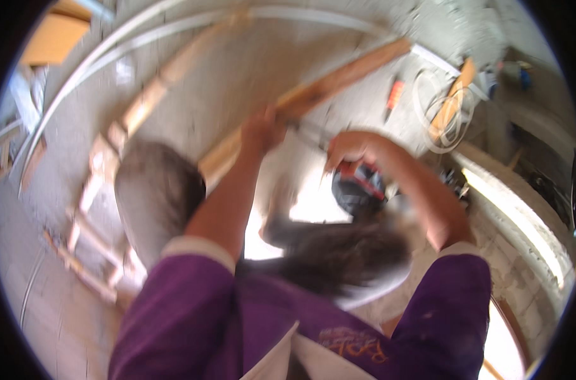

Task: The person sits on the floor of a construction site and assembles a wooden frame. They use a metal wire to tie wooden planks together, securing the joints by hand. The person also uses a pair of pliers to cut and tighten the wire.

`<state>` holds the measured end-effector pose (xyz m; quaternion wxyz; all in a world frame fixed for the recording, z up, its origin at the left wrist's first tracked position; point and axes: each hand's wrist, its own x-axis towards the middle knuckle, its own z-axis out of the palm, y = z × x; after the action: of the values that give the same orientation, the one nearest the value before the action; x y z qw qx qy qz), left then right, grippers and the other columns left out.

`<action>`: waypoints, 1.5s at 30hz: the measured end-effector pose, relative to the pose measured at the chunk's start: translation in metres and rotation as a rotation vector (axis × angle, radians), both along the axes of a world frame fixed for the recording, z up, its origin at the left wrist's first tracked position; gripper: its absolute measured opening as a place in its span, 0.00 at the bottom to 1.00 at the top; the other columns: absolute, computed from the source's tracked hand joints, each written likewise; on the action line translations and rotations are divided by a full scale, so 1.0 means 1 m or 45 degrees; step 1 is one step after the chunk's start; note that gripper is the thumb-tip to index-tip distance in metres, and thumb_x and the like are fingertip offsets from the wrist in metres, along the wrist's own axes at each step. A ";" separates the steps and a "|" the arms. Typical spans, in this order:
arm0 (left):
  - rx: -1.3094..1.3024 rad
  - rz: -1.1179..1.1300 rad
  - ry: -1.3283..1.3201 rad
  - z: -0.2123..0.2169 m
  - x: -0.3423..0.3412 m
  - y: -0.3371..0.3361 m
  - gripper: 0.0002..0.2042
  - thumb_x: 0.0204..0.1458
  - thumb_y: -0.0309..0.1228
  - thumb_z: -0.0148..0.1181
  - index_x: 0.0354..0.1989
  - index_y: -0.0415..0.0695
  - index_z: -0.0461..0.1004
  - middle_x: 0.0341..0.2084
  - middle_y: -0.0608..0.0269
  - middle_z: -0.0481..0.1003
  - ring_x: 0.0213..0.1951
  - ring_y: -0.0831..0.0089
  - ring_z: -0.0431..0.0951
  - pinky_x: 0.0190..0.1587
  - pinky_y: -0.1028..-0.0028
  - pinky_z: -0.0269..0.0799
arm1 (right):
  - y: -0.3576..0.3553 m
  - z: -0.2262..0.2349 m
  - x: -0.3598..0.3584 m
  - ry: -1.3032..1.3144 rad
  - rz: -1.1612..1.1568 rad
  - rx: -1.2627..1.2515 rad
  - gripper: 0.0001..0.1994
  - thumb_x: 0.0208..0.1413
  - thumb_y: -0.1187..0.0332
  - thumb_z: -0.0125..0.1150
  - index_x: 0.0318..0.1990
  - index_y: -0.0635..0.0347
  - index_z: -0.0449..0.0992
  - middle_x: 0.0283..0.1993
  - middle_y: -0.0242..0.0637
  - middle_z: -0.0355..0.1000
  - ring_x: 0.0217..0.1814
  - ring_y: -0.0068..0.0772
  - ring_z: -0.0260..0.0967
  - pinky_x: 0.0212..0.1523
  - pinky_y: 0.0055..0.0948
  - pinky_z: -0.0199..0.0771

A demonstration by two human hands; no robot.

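Observation:
A long reddish-brown wooden plank [354, 76] runs slantwise in front of me. My left hand [262, 132] is closed over its near part, though motion blurs the fingers. Between my hands lies a thin dark metal tool [310, 134] with two narrow bars; its exact kind is smeared. One end meets the plank beside my left hand. Curled fingers of my right hand [353, 149] hold the other end. Just below the right hand is a red and black object [360, 189], partly covered and too blurred to name.
A knocked-together wooden frame [101, 158] lies at the left. On the concrete floor [205, 82] are an orange-red hand tool [395, 96], a coil of white cable [421, 95] and a wood offcut [454, 101]. My knees [151, 196] are bent beside the plank. A low ledge [522, 202] borders the right.

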<state>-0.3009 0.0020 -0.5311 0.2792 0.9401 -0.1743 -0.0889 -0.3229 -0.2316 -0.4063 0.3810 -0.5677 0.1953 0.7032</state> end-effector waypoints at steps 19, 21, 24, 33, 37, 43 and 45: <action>-0.123 0.030 0.108 -0.002 -0.006 -0.007 0.27 0.40 0.46 0.72 0.47 0.44 0.72 0.32 0.51 0.79 0.35 0.51 0.80 0.37 0.57 0.76 | 0.035 0.039 -0.048 -1.745 1.213 -0.905 0.23 0.50 0.66 0.53 0.52 0.71 0.71 0.34 0.46 0.73 0.35 0.40 0.73 0.34 0.38 0.73; -0.080 0.023 0.208 -0.001 -0.002 0.003 0.32 0.39 0.49 0.70 0.51 0.45 0.69 0.35 0.53 0.79 0.37 0.51 0.80 0.39 0.57 0.76 | 0.047 0.051 -0.040 -1.692 1.216 -0.806 0.21 0.50 0.68 0.54 0.50 0.73 0.71 0.34 0.47 0.74 0.34 0.39 0.75 0.32 0.34 0.75; 0.037 0.038 0.329 0.023 0.004 -0.004 0.33 0.42 0.49 0.66 0.57 0.47 0.66 0.39 0.53 0.79 0.40 0.53 0.80 0.43 0.56 0.75 | 0.059 0.077 -0.023 -1.370 0.962 -0.681 0.17 0.52 0.70 0.54 0.46 0.74 0.72 0.32 0.54 0.74 0.36 0.46 0.77 0.35 0.39 0.77; 0.031 0.029 0.300 0.017 -0.002 -0.010 0.33 0.44 0.49 0.64 0.58 0.49 0.65 0.39 0.53 0.79 0.40 0.52 0.80 0.43 0.57 0.75 | 0.046 0.082 0.013 -0.515 0.245 -0.412 0.21 0.62 0.57 0.51 0.26 0.67 0.73 0.21 0.46 0.71 0.18 0.35 0.70 0.20 0.36 0.69; -0.018 0.022 0.202 0.017 -0.002 -0.007 0.30 0.44 0.48 0.65 0.55 0.47 0.68 0.35 0.54 0.80 0.37 0.54 0.81 0.39 0.59 0.76 | 0.031 0.052 -0.028 -0.715 0.109 -0.101 0.18 0.62 0.58 0.52 0.25 0.63 0.69 0.16 0.35 0.66 0.14 0.26 0.62 0.16 0.29 0.60; -0.039 0.013 0.069 0.015 0.000 0.000 0.28 0.43 0.47 0.67 0.51 0.47 0.70 0.36 0.56 0.80 0.36 0.58 0.81 0.37 0.62 0.78 | 0.020 -0.004 -0.082 -1.022 -0.023 -0.141 0.14 0.64 0.61 0.50 0.33 0.63 0.72 0.16 0.44 0.70 0.15 0.38 0.67 0.17 0.35 0.64; -0.020 -0.011 0.067 0.008 -0.002 -0.001 0.28 0.42 0.47 0.67 0.51 0.47 0.70 0.36 0.57 0.79 0.37 0.58 0.81 0.38 0.62 0.77 | 0.023 -0.010 -0.091 -1.443 0.156 -0.268 0.13 0.64 0.62 0.50 0.35 0.64 0.72 0.18 0.51 0.70 0.19 0.51 0.70 0.22 0.42 0.67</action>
<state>-0.3030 0.0010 -0.5227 0.2907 0.9344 -0.1719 -0.1135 -0.4138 -0.2082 -0.4163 0.3260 -0.9007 -0.0035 0.2870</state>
